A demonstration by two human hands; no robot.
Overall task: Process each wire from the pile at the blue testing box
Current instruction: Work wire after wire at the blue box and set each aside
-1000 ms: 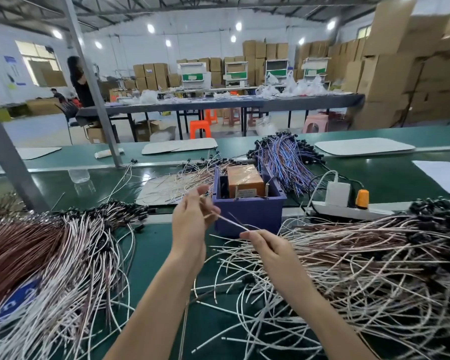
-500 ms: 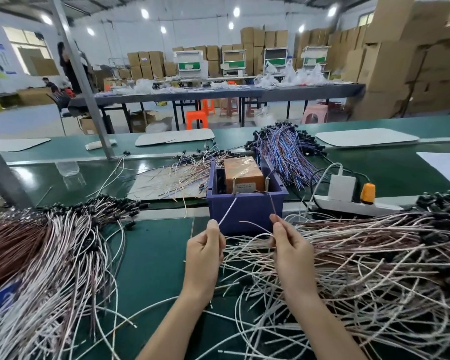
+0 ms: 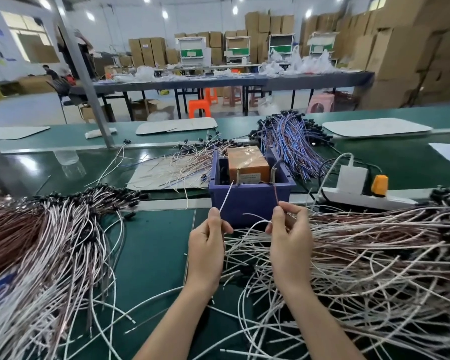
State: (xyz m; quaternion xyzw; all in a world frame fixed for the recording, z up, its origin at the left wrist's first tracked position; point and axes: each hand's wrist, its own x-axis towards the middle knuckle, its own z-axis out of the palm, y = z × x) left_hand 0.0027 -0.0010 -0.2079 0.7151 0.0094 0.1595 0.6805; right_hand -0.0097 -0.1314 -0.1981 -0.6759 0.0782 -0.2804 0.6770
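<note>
The blue testing box (image 3: 247, 201) stands at the middle of the green bench, an orange block (image 3: 247, 165) inside it. My left hand (image 3: 207, 242) pinches a white wire end (image 3: 226, 197) that slants up to the box's left metal post. My right hand (image 3: 290, 235) pinches a brown wire end (image 3: 276, 193) that rises to the right metal post (image 3: 273, 172). Both hands sit just in front of the box. A large pile of white and brown wires (image 3: 374, 255) spreads to the right, under my right hand.
Another heap of white and brown wires (image 3: 44, 242) fills the left side. Behind the box lie loose wires on a sheet (image 3: 166, 170) and a blue-purple wire bundle (image 3: 291, 144). A white power strip (image 3: 359, 196) with an orange plug sits right of the box.
My hands moved apart and down in front of the box. Each wire end now points up at a metal post of the box; the camera came closer.
</note>
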